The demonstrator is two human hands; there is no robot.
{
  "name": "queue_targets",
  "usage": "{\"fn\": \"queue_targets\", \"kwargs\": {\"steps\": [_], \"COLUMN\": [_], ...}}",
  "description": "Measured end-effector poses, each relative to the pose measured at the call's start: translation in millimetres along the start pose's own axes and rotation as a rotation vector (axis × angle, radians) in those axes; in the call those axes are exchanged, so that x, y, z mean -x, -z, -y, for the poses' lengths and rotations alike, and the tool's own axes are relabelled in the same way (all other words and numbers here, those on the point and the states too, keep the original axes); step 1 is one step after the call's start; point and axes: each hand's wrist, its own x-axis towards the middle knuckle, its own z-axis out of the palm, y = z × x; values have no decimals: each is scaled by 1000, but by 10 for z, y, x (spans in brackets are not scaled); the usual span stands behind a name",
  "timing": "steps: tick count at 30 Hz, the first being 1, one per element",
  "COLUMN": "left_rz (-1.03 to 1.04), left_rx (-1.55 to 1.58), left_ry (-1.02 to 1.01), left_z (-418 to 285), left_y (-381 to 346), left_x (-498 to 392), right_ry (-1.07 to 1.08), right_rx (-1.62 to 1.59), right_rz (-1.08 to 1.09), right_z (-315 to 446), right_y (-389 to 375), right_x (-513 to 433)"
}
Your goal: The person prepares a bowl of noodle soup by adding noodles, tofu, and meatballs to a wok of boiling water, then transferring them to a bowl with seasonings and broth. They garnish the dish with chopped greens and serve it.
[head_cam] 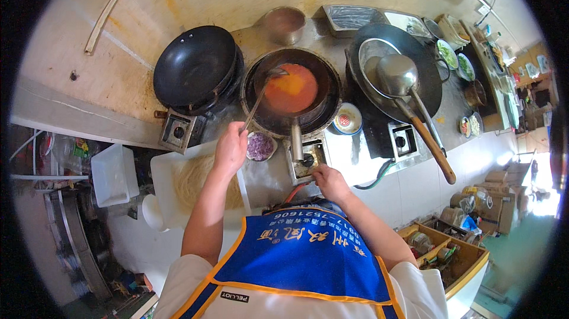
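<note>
My left hand (231,148) grips the handle of a metal ladle (276,73), whose head dips into orange-red liquid (291,89) with a yellow patch. The liquid is in a dark pan (326,85) set on a round burner, its metal handle pointing towards me. At the front edge of the gas stove's control box (307,159), just below that handle, is my right hand (330,181) with curled fingers; whether it pinches anything cannot be seen. A bowl of chopped purple onion (260,146) stands right of my left hand. A patterned bowl (347,119) sits right of the pan.
Stacked black woks (195,68) stand on the left. On the right, a large wok (426,48) holds a strainer and a steel ladle (397,73). A white tray of noodle-like strands (195,181) lies front left. A metal pot (284,25) and a rectangular pan (351,17) stand behind.
</note>
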Motion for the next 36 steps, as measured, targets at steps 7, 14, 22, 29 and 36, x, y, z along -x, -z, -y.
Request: {"fn": "queue_targets", "kwargs": {"steps": [7,14,22,29,36], "left_rz": [15,31,62,65,-7], "left_rx": [125,80,-22,-63,-36], "left_ry": [4,4,-15,77,34], "left_z": [148,108,-43,-76,136], "left_y": [-254,-311,-336,-387,-544], "left_x": [-47,45,129,146,103], "right_ry": [13,147,301,98,-251], "right_rx": [39,-60,56,121,249], "right_rz": [7,-119,-624,-1111,-472], "right_z": [80,333,853,247,-1152], "right_y": [69,493,1724,3066,3535], "right_x": [-48,136,741,1138,650]}}
